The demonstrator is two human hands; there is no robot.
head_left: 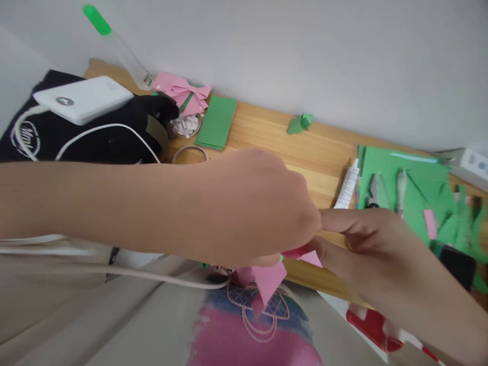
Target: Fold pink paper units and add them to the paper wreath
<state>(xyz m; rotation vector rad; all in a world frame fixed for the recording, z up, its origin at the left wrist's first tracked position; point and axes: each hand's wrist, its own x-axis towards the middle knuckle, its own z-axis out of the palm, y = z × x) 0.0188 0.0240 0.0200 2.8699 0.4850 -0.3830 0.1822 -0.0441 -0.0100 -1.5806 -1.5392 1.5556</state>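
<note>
My left hand (263, 208) reaches across from the left, its back toward me, with the fingers curled over a piece of folded pink paper (270, 279). Pointed pink flaps hang out below that hand, and a bit of green shows beside them. From the right comes my right hand (362, 239), thumb and forefinger closed at the paper's right end, touching my left hand. Between the two hands a darker pink part is partly visible. Most of the paper and my left fingertips are hidden behind the left hand.
Along the wall lie pink paper pieces (183, 91), a green paper stack (216, 122) and a small green folded piece (300, 123). At right are a white tube (347, 184) and green sheets (412, 162) with tools. A white power bank (84, 99) rests on black fabric (114, 140).
</note>
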